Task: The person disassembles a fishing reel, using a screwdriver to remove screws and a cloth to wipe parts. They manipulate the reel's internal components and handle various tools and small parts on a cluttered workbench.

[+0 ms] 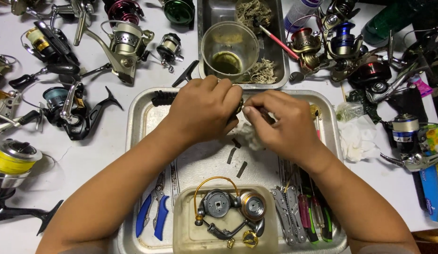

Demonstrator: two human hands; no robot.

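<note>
1. My left hand [202, 110] is curled over a small dark part [239, 106] above the metal tray [139, 122]; my fingers are clenched on it, and only a sliver of the part shows at my fingertips, so I cannot tell what kind of piece it is.
2. My right hand [285, 124] meets the left at the middle of the tray, thumb and forefinger pinched on a thin tool [265, 114] whose tip points at that part.
3. A white wad of tissue [249, 136] lies on the tray just under my right hand, with a few dark strips [237, 162] beside it.
4. Nearer to me on the tray sits a clear plastic tub [186, 235] holding reel parts: a bail wire, a grey housing, a gold spool.
5. Blue-handled pliers [153, 214] lie left of the tub; a folding multi-tool [287, 218] and screwdrivers [310, 214] lie to its right.
6. Beyond the tray is a second steel pan [207, 14] with a clear cup [228, 47] of greenish liquid.
7. Fishing reels [124, 44] crowd the white tabletop [96, 146] on both sides, one with yellow line [12, 160] at the far left.
</note>
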